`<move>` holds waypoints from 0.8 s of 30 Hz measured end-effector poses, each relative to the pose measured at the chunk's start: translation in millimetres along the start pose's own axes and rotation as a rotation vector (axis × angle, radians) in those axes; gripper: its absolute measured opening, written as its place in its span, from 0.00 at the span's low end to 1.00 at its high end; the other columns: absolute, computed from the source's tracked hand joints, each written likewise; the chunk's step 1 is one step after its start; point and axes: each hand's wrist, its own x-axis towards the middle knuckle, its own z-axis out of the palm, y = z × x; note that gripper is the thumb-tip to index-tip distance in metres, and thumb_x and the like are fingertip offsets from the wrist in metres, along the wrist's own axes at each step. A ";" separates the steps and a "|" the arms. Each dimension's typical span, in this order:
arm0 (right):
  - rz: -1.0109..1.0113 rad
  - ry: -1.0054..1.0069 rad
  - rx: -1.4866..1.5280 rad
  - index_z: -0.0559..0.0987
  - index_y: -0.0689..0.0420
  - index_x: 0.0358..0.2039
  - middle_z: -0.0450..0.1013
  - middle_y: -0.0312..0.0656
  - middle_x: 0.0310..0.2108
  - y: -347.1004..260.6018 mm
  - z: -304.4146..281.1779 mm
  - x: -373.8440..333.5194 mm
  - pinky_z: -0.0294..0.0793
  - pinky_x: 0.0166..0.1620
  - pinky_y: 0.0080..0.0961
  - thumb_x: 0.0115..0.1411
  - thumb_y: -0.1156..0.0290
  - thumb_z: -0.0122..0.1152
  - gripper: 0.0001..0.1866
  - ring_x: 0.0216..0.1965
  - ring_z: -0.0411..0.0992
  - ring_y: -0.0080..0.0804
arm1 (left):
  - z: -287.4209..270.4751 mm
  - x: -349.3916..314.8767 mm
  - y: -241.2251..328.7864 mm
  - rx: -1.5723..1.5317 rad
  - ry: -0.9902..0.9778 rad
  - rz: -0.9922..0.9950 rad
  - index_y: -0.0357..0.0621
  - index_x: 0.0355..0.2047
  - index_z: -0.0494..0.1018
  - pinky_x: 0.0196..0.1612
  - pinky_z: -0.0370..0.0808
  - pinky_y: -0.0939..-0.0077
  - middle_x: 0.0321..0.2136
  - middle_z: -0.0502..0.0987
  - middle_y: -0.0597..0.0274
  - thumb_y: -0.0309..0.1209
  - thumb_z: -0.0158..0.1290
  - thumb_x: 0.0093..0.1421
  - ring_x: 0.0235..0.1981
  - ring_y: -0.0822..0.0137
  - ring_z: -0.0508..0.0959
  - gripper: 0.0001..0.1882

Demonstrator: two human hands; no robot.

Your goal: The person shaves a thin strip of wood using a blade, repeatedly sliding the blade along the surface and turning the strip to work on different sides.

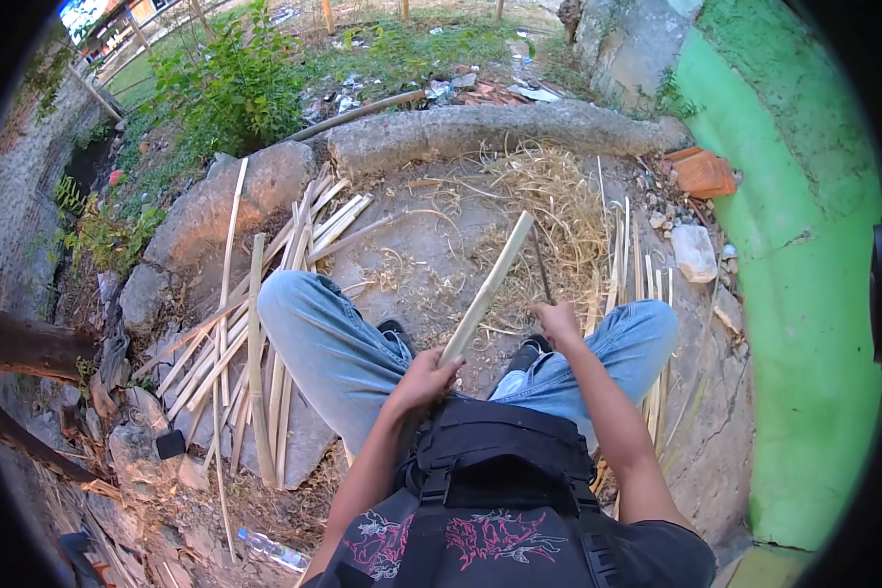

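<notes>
Between my knees, a pale bamboo strip (490, 284) slants up and away from me. My left hand (426, 380) is closed round its near end. A thin dark blade, which looks like a knife (542, 263), points away from me beside the strip's far half. My right hand (559, 323) is closed on its handle, close to my right knee. The handle is mostly hidden in my fingers. Whether the blade touches the strip, I cannot tell.
Bamboo strips (258, 363) lie heaped by my left leg, and more strips (619, 245) lie on the right. Curly shavings (559, 201) cover the ground ahead, before a concrete ledge (441, 132). A green wall (804, 323) rises at right. A plastic bottle (272, 549) lies at lower left.
</notes>
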 end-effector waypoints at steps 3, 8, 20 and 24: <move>0.075 0.012 0.261 0.73 0.53 0.18 0.56 0.27 0.09 -11.4 -10.1 -14.9 0.48 0.11 0.21 0.54 0.66 0.61 0.11 0.07 0.54 0.18 | -0.7 0.8 8.9 -0.084 -0.052 -0.039 0.40 0.31 0.69 0.16 0.62 0.78 0.15 0.65 0.72 0.39 0.51 0.64 0.13 0.78 0.64 0.14; -0.138 0.046 0.473 0.74 0.53 0.22 0.57 0.23 0.11 -38.5 0.4 -49.9 0.47 0.12 0.16 0.57 0.65 0.65 0.11 0.09 0.52 0.11 | -0.5 0.3 10.5 -0.029 -0.087 -0.051 0.38 0.39 0.70 0.16 0.61 0.82 0.16 0.63 0.73 0.35 0.47 0.66 0.14 0.79 0.63 0.12; -0.532 -0.031 0.267 0.81 0.59 0.38 0.59 0.20 0.15 -39.2 40.5 -49.9 0.46 0.19 0.15 0.53 0.70 0.69 0.12 0.17 0.51 0.08 | -1.2 -1.2 9.9 0.031 -0.205 0.019 0.41 0.31 0.65 0.17 0.63 0.81 0.17 0.65 0.71 0.37 0.49 0.66 0.15 0.78 0.65 0.13; -0.530 -0.028 0.310 0.81 0.59 0.33 0.61 0.20 0.16 -37.4 44.7 -43.3 0.47 0.19 0.14 0.54 0.70 0.69 0.08 0.17 0.52 0.08 | -0.8 -1.7 13.3 0.004 -0.253 0.008 0.42 0.30 0.64 0.17 0.63 0.81 0.17 0.64 0.72 0.36 0.48 0.66 0.14 0.79 0.65 0.12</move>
